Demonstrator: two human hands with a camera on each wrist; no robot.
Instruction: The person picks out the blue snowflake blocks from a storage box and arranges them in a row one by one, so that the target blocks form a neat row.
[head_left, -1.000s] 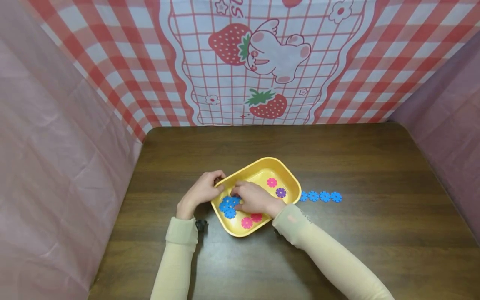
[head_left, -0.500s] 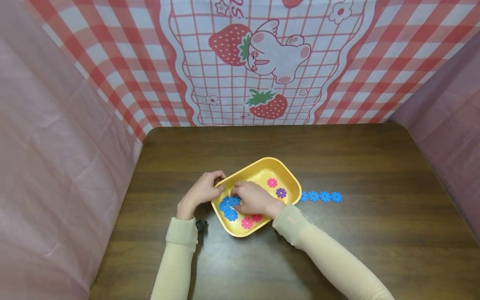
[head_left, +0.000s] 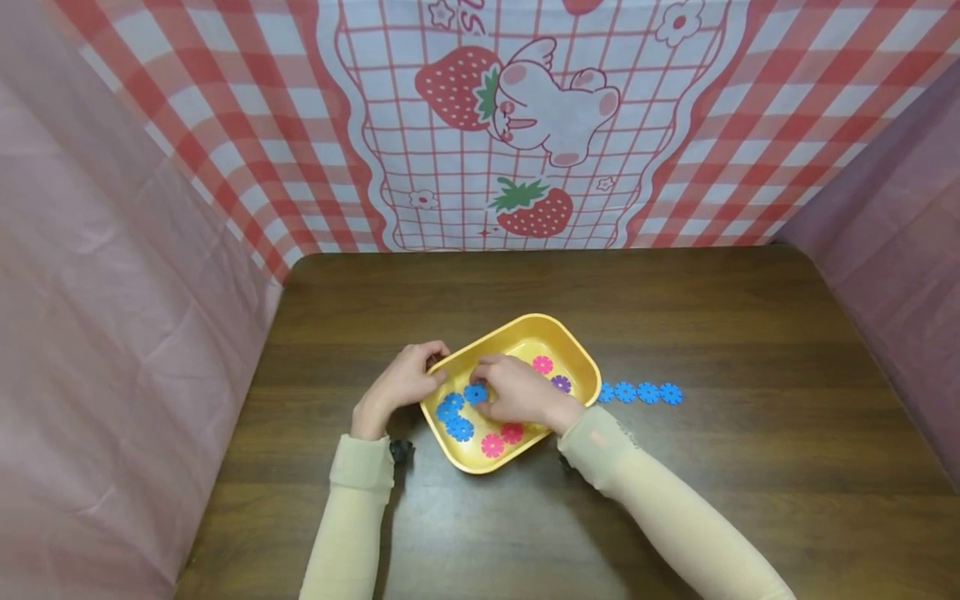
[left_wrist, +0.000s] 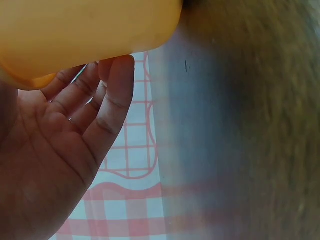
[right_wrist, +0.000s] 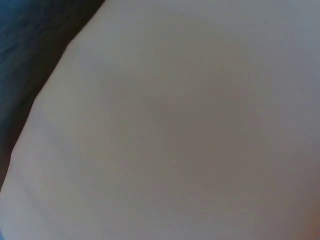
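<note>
A yellow plastic bin sits at a slant mid-table in the head view. Its left corner is gripped by my left hand, thumb over the rim; the left wrist view shows the fingers against the bin's outer side. Inside the bin, my right hand pinches a blue notched disc between thumb and fingers. Several more blue notched discs lie at the bin's left end. Pink discs and a purple disc lie around the right hand. A pale blur fills most of the right wrist view.
A row of several blue discs lies on the brown wooden table, right of the bin and partly hidden by its rim. A checked cloth with strawberries hangs behind; pink curtains flank both sides.
My right hand has shifted slightly right and drawn one blue disc away from the blue pile. The left hand has stayed on the bin's corner.
</note>
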